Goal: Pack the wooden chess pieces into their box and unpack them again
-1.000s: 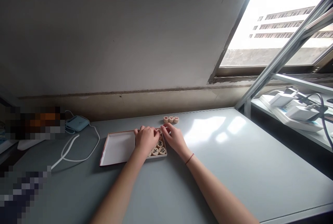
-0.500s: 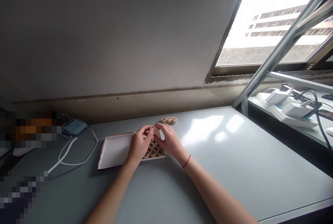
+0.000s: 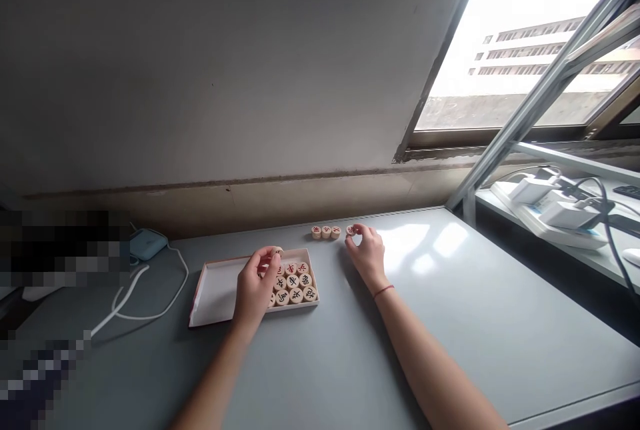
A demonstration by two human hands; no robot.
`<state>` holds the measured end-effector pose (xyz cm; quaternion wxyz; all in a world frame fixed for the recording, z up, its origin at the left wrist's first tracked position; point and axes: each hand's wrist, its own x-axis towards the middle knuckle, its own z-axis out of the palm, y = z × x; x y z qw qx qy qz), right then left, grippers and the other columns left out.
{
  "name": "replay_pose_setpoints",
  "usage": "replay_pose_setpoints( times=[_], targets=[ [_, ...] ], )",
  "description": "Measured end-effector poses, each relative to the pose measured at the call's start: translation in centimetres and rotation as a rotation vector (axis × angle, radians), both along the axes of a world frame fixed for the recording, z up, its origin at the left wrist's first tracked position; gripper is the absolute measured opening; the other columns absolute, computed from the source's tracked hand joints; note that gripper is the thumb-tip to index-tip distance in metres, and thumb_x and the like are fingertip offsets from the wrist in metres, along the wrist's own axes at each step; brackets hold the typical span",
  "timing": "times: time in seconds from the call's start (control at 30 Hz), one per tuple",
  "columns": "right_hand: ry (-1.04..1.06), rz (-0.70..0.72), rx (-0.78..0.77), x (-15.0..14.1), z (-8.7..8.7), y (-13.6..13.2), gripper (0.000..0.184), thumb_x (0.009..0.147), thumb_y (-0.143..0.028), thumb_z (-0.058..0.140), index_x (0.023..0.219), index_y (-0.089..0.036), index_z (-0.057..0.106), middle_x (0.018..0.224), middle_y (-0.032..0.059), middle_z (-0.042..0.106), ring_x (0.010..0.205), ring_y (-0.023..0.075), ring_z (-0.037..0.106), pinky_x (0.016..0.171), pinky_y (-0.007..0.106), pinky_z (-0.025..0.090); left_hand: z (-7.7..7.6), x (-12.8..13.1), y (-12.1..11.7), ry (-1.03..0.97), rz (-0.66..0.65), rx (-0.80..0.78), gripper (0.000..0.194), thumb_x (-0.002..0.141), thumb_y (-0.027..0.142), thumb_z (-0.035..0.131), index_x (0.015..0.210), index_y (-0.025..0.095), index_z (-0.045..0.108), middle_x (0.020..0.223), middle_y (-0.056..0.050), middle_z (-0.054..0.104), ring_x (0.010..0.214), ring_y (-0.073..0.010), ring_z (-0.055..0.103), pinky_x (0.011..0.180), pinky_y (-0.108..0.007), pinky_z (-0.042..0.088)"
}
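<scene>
My left hand (image 3: 257, 285) is closed, pinching a round wooden Chinese chess piece (image 3: 277, 251) between thumb and fingertips above the open box (image 3: 311, 263). Inside the box, several more chess pieces (image 3: 293, 281) lie in rows, some with red and some with black characters; my hand hides part of them. Farther right, my right hand (image 3: 367, 257) grips a red-marked chess piece (image 3: 351, 231) at the desk's back. Left of that piece, with a small gap, three red-marked chess pieces (image 3: 326, 233) stand in a row.
The box's shallow lid (image 3: 215, 293) lies face-up against the box's left side. A blue device (image 3: 149, 243) with a white cable (image 3: 186, 277) rests at the back left. On the right, a shelf holds chargers and a power strip (image 3: 550, 210). A wall borders the desk behind.
My right hand has moved from the box rightward to the row's end, carrying a chess piece. My left hand has shifted slightly left, exposing more pieces in the box.
</scene>
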<state>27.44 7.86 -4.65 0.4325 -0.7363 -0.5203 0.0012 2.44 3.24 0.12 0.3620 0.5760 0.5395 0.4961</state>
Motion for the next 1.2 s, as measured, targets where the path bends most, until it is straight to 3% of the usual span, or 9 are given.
replay_pose_setpoints(
  times=[0.13, 0.57, 0.83, 0.97, 1.03, 1.13, 1.2],
  targets=[
    [-0.022, -0.013, -0.097, 0.3, -1.0, 0.3, 0.027, 0.076, -0.028, 0.050, 0.096, -0.018, 0.064, 0.092, 0.0091, 0.066, 0.088, 0.0253, 0.054, 0.073, 0.034, 0.037, 0.3, 0.3, -0.4, 0.059, -0.022, 0.006, 0.033, 0.084, 0.048, 0.056, 0.098, 0.020, 0.066, 0.095, -0.006, 0.070, 0.088, -0.0199, 0.065, 0.077, -0.029, 0.050],
    [-0.099, 0.037, -0.178, -0.3, -0.5, 0.6, 0.022, 0.080, -0.039, 0.053, 0.085, -0.021, 0.063, 0.090, 0.0060, 0.065, 0.083, 0.0222, 0.051, 0.068, 0.030, 0.033, 0.4, 0.8, -0.6, 0.072, -0.063, -0.016, 0.031, 0.083, 0.046, 0.056, 0.097, 0.020, 0.065, 0.092, -0.005, 0.070, 0.085, -0.0189, 0.065, 0.077, -0.029, 0.050],
    [-0.076, 0.081, -0.110, 0.1, -0.8, 0.3, 0.015, 0.079, -0.029, 0.051, 0.082, -0.021, 0.063, 0.096, 0.0063, 0.066, 0.085, 0.0232, 0.053, 0.072, 0.033, 0.036, 0.4, 0.8, -0.6, 0.104, -0.055, -0.012, 0.031, 0.083, 0.046, 0.056, 0.096, 0.020, 0.066, 0.088, -0.005, 0.070, 0.079, -0.0184, 0.065, 0.073, -0.028, 0.051],
    [-0.063, 0.072, -0.031, -0.6, 0.2, -0.2, 0.019, 0.079, -0.026, 0.050, 0.090, -0.019, 0.063, 0.098, 0.0099, 0.064, 0.088, 0.0251, 0.054, 0.077, 0.038, 0.041, 0.4, 0.9, -0.6, 0.115, -0.069, -0.001, 0.032, 0.083, 0.046, 0.055, 0.097, 0.020, 0.067, 0.087, -0.005, 0.070, 0.077, -0.0180, 0.064, 0.073, -0.028, 0.052],
    [-0.050, 0.172, 0.098, -1.9, 1.3, -1.1, 0.022, 0.080, -0.025, 0.049, 0.097, -0.019, 0.062, 0.099, 0.0114, 0.063, 0.092, 0.0258, 0.056, 0.080, 0.040, 0.044, 0.4, 1.0, -0.7, 0.134, -0.069, 0.026, 0.033, 0.084, 0.046, 0.055, 0.098, 0.020, 0.068, 0.087, -0.005, 0.070, 0.076, -0.0175, 0.064, 0.074, -0.029, 0.052],
    [-0.095, 0.591, 0.256, -5.1, 3.1, -2.9, 0.031, 0.082, -0.023, 0.052, 0.112, -0.023, 0.058, 0.109, 0.0103, 0.063, 0.102, 0.0245, 0.056, 0.085, 0.039, 0.047, 0.5, 1.1, -0.8, 0.153, -0.062, 0.047, 0.035, 0.084, 0.049, 0.056, 0.100, 0.021, 0.069, 0.087, -0.005, 0.071, 0.074, -0.0171, 0.064, 0.071, -0.028, 0.052],
    [-0.168, 0.785, 0.295, -7.4, 3.9, -4.1, 0.034, 0.082, -0.022, 0.054, 0.115, -0.025, 0.058, 0.112, 0.0084, 0.064, 0.102, 0.0231, 0.057, 0.085, 0.038, 0.047, 0.6, 1.0, -0.8, 0.138, -0.063, 0.029, 0.037, 0.083, 0.051, 0.057, 0.101, 0.020, 0.068, 0.084, -0.005, 0.070, 0.072, -0.0169, 0.064, 0.066, -0.026, 0.052]
  ],
)
